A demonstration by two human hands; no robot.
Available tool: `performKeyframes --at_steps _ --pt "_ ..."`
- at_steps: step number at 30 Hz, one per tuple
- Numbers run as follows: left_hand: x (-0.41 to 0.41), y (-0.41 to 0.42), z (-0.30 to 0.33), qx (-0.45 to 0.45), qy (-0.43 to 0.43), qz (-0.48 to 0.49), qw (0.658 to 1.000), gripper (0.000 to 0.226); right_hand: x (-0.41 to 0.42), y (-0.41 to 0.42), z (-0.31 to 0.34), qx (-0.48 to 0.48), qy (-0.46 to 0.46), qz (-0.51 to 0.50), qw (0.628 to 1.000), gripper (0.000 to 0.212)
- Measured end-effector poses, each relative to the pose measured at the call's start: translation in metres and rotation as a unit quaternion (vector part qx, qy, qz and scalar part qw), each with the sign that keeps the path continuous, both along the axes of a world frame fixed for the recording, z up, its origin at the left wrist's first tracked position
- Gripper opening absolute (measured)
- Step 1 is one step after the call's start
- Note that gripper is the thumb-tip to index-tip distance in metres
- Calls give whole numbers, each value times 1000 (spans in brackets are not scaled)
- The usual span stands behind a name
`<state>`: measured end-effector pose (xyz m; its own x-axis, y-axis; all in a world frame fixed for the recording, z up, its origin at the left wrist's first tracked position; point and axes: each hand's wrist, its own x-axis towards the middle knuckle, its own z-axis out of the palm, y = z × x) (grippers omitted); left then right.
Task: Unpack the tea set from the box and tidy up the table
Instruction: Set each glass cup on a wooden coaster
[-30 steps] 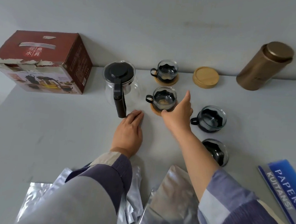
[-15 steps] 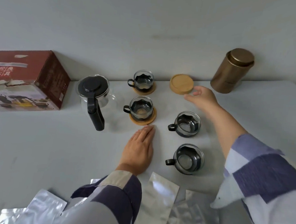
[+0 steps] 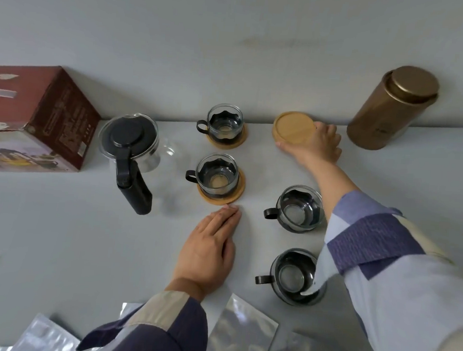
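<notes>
Presumably, coasters were being set under cups: the right hand (image 3: pixel 313 145) was curled round the wooden coaster stack (image 3: pixel 294 128) by the wall, while the left hand (image 3: pixel 209 245) lay flat, fingers straight, on the table (image 3: pixel 56 231). Next, a coaster would likely need lifting off and sliding beneath the near bare glass cup (image 3: pixel 298 207).

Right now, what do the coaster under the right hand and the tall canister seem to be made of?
Coaster: likely bamboo or light wood, matte; pale tan with a raised rim. The right hand grips its edge. Canister: probably metal, brushed bronze-gold finish; soft sheen on its lid and wall.
</notes>
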<state>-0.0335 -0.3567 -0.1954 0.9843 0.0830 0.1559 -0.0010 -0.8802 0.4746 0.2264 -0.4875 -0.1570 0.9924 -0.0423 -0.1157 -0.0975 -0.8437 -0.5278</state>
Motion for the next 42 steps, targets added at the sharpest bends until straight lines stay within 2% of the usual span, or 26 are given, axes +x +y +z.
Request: performKeyframes --at_steps 4,9,13,17,23,27,31,37,42 --pt "-1 -2 1 4 5 3 1000 50 1 -11 6 45 -16 8 999 97" --pt "0 -3 3 4 10 12 1000 49 -19 -43 12 61 -81 84 991 96" --pt "0 -4 3 5 8 10 1000 48 -39 -68 3 37 -19 147 988 100" --pt "0 -3 3 6 2 13 1000 49 -43 -75 0 4 29 194 981 92" --pt "0 -2 1 13 -9 10 1000 49 -42 -75 0 -67 71 214 972 88" --pt "1 -1 -3 14 -19 7 1000 48 -39 -74 3 -77 94 220 968 95" --pt "1 0 -3 18 -24 4 1000 48 -48 -86 9 8 106 188 977 97" --pt "0 -2 -2 2 -37 12 999 48 -113 -117 18 170 54 134 975 56" --pt "0 -2 -4 0 -41 8 999 47 -196 -137 12 198 88 144 966 67"
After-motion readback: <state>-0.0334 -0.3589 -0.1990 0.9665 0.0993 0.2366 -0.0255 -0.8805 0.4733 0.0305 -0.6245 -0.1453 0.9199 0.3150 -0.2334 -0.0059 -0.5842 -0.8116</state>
